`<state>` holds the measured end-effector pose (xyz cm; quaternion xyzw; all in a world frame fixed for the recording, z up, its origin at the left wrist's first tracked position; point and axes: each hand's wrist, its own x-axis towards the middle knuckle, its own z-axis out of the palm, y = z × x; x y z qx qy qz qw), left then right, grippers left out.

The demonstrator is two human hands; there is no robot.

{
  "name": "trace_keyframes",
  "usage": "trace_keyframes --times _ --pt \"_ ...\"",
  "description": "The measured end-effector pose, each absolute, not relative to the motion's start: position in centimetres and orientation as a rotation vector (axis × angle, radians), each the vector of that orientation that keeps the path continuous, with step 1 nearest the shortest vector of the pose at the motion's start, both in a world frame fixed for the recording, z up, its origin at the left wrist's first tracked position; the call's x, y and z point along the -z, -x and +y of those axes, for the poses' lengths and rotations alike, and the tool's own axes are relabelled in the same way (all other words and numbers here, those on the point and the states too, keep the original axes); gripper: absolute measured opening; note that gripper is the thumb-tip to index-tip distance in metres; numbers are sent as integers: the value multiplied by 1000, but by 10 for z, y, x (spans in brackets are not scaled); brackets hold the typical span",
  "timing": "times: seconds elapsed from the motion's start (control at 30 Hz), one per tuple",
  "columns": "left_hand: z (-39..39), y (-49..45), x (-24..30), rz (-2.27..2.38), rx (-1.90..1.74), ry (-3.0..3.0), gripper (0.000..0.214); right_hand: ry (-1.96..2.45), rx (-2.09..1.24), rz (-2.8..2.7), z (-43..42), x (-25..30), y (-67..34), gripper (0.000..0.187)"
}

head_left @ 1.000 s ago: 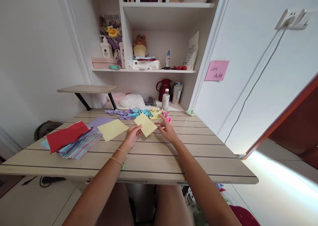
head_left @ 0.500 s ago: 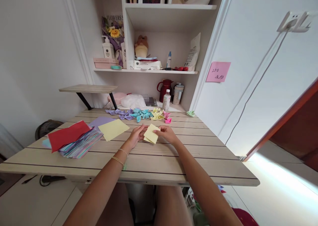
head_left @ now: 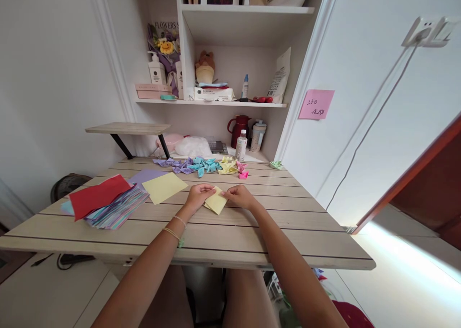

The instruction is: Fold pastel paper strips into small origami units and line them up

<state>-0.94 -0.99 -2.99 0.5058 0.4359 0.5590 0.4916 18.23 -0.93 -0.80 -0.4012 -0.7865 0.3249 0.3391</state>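
A folded piece of yellow paper (head_left: 216, 203) is held between my two hands over the middle of the wooden table. My left hand (head_left: 200, 195) pinches its upper left edge, thumb on top. From the other side, my right hand (head_left: 238, 195) grips the upper right edge between thumb and fingers. The layers of the paper sit slightly apart at its lower left. Beyond my hands lies a row of folded paper pieces: purple (head_left: 178, 164), blue (head_left: 204, 165), yellow (head_left: 228, 165) and pink (head_left: 243, 174).
At the left, a stack of coloured paper (head_left: 117, 208) bears a red sheet (head_left: 99, 196). A flat yellow sheet (head_left: 164, 188) lies beside it, partly over a purple sheet (head_left: 146, 176). A green folded piece (head_left: 276, 164) sits at the far right. Behind stands a bottle (head_left: 241, 145).
The yellow paper has moved slightly down and left and turned a little. My left hand has shifted from beside the paper to pinching its upper edge.
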Motion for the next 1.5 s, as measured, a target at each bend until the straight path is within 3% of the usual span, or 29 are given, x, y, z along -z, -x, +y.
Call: trace_keyframes --times 0.17,0.27,0.5,0.8,1.5 --pt "-11 10 29 1022 -1393 -1197 36 937 -1124 -1702 -8 13 -178 34" --pt "-12 9 26 990 -1398 -1177 39 893 -1203 -1459 -7 16 -174 43" --pt "-15 8 24 1000 -1405 -1179 34 960 -1008 -1510 -5 21 -170 37" --pt "-11 9 23 991 -1524 -1166 32 873 -1202 -1325 -8 20 -166 38" --pt "-10 10 26 999 -1558 -1237 31 866 -1030 -1388 -1 25 -168 35"
